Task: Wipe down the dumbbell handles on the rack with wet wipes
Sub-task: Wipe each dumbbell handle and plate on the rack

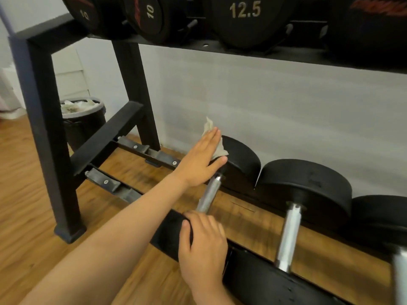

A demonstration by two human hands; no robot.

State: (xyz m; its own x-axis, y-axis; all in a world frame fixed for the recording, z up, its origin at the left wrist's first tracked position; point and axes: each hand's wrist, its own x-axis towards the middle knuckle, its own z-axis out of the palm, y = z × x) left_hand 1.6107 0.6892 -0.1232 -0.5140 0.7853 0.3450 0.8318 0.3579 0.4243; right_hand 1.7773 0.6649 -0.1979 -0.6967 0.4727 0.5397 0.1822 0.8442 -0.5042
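Wood floor (pixel 33 194) runs under the bottom rails of the rack (pixel 44 106), where we find the dumbbell (pixel 240 159) lying leftmost, its steel handle (pixel 208 194) bare between our hands. Our left hand (pixel 198 164) lays straight, open fingers (pixel 211 139) flat over the wipe (pixel 221 148), pressing it on the far head, while our right hand (pixel 204 245) curls round the near head and grips it. Just right lies a second dumbbell (pixel 288 232), above sit the 10 and 12.5 weights (pixel 244 18), and a bin (pixel 88 128) of crumpled white scraps stands beyond the rack by the wall (pixel 286 95).
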